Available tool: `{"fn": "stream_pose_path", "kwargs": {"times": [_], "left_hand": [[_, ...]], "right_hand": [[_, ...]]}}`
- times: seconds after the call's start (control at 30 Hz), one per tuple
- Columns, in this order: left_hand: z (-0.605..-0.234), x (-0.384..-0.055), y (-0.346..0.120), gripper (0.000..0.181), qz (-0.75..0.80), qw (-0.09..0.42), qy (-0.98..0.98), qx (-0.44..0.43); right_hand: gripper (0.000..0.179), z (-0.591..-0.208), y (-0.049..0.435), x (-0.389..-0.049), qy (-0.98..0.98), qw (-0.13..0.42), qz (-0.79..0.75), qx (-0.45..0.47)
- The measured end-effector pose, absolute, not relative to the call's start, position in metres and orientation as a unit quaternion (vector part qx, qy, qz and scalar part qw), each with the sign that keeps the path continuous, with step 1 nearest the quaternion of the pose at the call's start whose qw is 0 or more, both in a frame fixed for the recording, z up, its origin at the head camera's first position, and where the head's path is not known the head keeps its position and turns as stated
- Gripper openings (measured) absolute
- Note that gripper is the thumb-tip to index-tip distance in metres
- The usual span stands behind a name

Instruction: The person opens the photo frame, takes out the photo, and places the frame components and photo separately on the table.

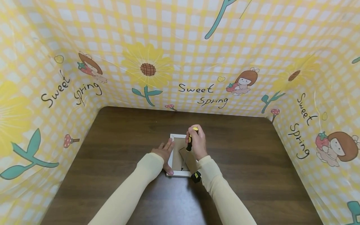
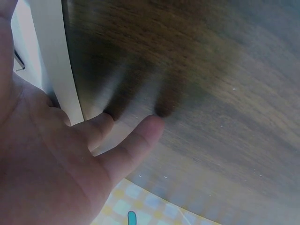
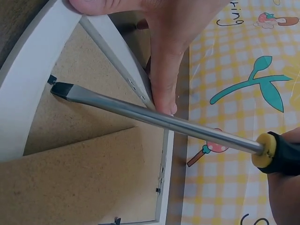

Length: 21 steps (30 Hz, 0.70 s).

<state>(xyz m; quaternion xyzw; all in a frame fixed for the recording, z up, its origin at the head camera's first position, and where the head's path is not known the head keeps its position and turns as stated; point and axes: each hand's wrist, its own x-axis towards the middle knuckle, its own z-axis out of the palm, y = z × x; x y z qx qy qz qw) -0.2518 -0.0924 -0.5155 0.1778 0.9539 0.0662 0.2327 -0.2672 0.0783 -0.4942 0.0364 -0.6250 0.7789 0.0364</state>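
A white picture frame lies face down, showing its brown backing board and a brown stand flap. My right hand grips the black-and-yellow handle of a flathead screwdriver. The blade slants down toward the near edge, its tip right at a small black metal tab by the inner rim. My left hand rests on the frame's left side with fingers extended, its thumb at the near left corner. In the left wrist view, two of its fingers reach past the frame's outer edge over the table.
The frame lies on a dark brown wooden table. Yellow checked cloth with flower prints rises behind and on both sides. A small black object with a yellow mark shows beside my right wrist. More black tabs line the frame's inner rim.
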Motion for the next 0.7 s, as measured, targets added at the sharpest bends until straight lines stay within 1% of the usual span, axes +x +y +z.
{"fn": "stream_pose_path", "kwargs": {"times": [0.43,0.7], "left_hand": [[-0.516,-0.252,-0.091,0.137,0.046,0.246,0.952,0.176],[-0.516,-0.252,-0.091,0.137,0.047,0.244,0.953,0.174]], "right_hand": [[0.011,-0.496,0.074,-0.277,-0.619,0.008,0.785,0.032],[0.013,-0.499,0.074,-0.287,-0.620,-0.015,0.784,0.008]]}}
